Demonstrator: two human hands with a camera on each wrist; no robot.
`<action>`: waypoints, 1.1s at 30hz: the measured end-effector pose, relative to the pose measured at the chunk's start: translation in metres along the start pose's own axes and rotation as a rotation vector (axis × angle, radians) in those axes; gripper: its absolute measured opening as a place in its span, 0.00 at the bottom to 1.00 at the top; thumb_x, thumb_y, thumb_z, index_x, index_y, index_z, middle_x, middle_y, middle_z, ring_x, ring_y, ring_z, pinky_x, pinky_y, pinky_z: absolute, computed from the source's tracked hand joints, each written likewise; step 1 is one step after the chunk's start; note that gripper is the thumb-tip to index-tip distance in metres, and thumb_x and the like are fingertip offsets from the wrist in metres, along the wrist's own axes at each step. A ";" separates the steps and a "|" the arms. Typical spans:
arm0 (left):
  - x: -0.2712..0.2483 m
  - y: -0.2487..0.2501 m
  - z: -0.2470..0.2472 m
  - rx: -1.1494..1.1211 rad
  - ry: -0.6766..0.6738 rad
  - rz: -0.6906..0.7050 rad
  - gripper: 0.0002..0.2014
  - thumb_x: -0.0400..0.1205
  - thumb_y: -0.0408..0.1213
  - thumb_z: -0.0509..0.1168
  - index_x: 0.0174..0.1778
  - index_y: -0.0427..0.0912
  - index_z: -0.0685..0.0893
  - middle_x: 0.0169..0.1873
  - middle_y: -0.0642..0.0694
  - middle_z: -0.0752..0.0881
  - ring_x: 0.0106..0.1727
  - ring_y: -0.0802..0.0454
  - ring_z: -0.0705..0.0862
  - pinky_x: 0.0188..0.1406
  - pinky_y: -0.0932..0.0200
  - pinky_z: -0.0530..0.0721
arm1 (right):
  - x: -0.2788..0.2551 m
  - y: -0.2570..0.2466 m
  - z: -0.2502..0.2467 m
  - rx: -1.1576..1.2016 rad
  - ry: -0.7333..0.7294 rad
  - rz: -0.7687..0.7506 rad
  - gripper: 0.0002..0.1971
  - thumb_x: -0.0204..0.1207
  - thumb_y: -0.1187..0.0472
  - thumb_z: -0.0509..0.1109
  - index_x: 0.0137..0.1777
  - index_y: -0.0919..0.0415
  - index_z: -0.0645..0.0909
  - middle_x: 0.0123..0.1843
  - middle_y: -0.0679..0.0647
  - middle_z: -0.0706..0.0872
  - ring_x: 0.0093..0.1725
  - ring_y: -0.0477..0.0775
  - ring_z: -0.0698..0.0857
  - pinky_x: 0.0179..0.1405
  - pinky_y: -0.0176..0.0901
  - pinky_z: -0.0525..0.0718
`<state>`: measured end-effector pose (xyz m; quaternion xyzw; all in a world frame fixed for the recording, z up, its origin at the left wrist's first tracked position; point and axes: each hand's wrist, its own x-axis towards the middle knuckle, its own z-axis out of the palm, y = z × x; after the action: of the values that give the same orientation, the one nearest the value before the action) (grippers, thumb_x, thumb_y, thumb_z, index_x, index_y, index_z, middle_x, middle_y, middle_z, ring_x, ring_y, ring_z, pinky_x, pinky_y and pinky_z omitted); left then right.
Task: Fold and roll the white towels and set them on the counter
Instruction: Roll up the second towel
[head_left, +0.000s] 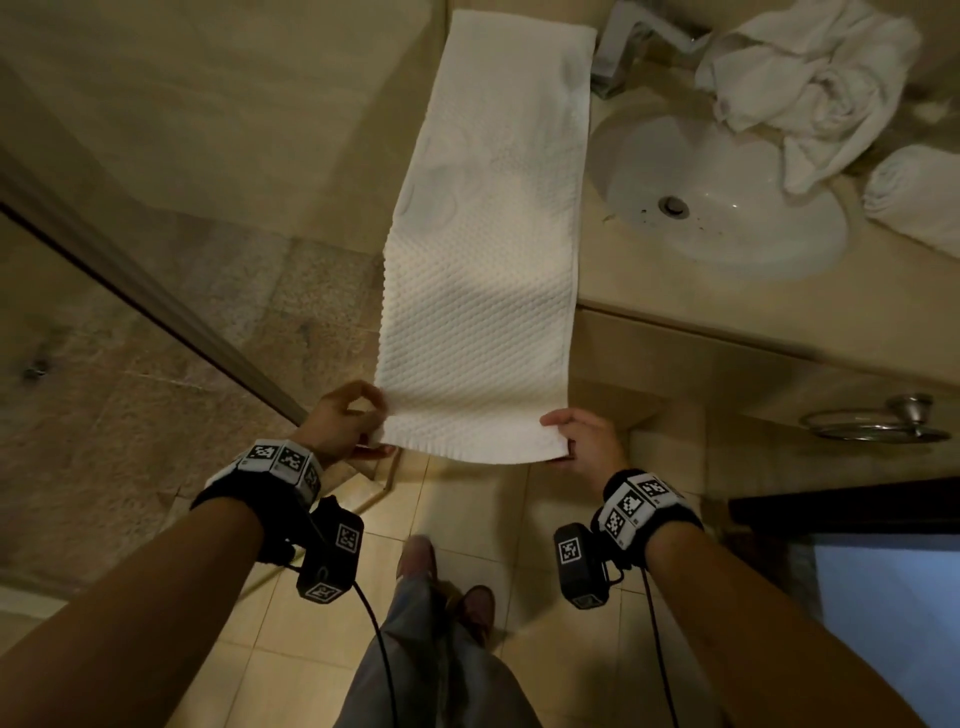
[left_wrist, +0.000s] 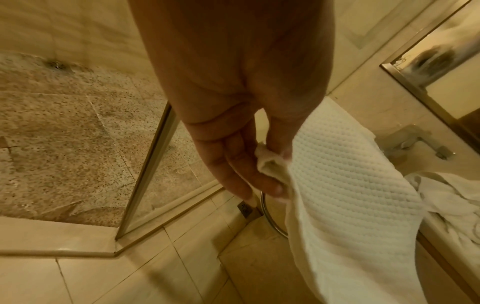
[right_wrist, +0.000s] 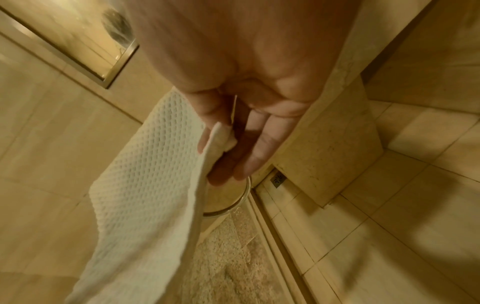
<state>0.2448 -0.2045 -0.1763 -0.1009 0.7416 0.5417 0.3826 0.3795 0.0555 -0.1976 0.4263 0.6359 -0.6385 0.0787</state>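
Towel (head_left: 483, 270) stretched from far counter (head_left: 701, 306) to near corners, pinched by left hand (head_left: 340, 421) and right hand (head_left: 582, 441) (thumb-and-finger only). Slack pinch risks a dropped corner, crooked roll.

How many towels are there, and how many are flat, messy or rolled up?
Flat towel stretched out, pinched by the left hand and the right hand: 1
Messy towel pile, may be more than one towel: 1
Rolled towel: 1
Total: 3
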 end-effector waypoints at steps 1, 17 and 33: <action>0.000 0.002 0.000 -0.008 -0.002 -0.012 0.07 0.81 0.23 0.61 0.41 0.38 0.80 0.30 0.42 0.76 0.30 0.51 0.78 0.31 0.54 0.90 | -0.003 -0.004 -0.001 0.017 -0.026 0.022 0.20 0.78 0.77 0.54 0.41 0.59 0.85 0.54 0.64 0.84 0.46 0.59 0.84 0.34 0.46 0.88; 0.016 0.004 -0.009 -0.061 0.024 -0.028 0.10 0.81 0.39 0.68 0.54 0.39 0.84 0.46 0.39 0.89 0.44 0.48 0.87 0.53 0.48 0.86 | -0.007 -0.017 0.000 0.203 -0.018 0.099 0.21 0.81 0.62 0.69 0.70 0.72 0.74 0.53 0.61 0.86 0.51 0.60 0.88 0.45 0.41 0.88; 0.026 0.021 0.006 -0.227 0.105 0.039 0.16 0.70 0.20 0.74 0.35 0.42 0.75 0.49 0.40 0.83 0.46 0.41 0.87 0.30 0.50 0.90 | 0.012 -0.022 0.010 0.200 0.068 0.018 0.13 0.77 0.76 0.66 0.43 0.56 0.77 0.65 0.65 0.78 0.64 0.67 0.81 0.53 0.59 0.88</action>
<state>0.2182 -0.1847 -0.1794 -0.1574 0.6965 0.6233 0.3187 0.3533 0.0560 -0.1908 0.4591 0.5675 -0.6832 0.0196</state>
